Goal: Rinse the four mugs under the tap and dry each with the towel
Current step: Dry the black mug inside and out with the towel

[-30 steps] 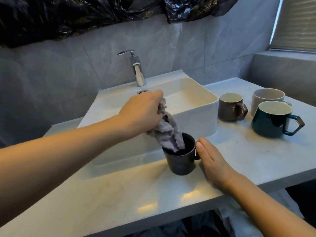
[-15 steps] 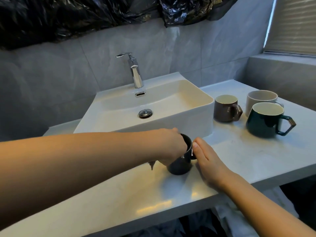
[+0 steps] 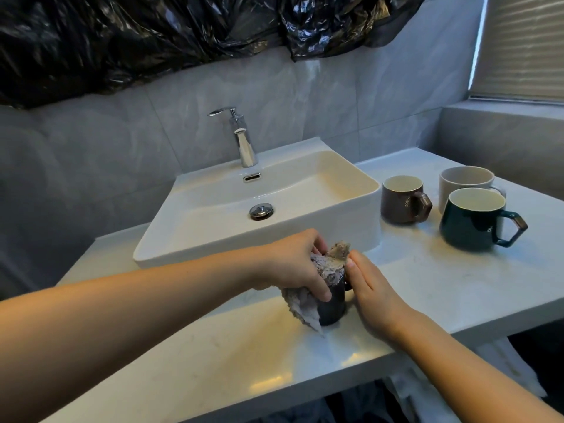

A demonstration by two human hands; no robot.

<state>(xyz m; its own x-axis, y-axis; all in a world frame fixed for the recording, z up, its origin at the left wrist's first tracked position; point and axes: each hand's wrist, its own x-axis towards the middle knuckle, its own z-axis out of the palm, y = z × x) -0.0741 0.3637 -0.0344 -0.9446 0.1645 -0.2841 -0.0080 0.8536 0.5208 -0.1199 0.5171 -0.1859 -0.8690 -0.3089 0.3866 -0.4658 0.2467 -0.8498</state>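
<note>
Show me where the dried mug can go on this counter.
Free: counter between the right hand and the green mug; also the front strip left of the black mug. Crowded: the far right, where three mugs cluster.

The brown mug (image 3: pixel 402 199) carries the word "Nice" in pale letters running down its side, next to the handle. The green mug (image 3: pixel 471 219) shows pale lettering by its handle, too partial to read.
</note>
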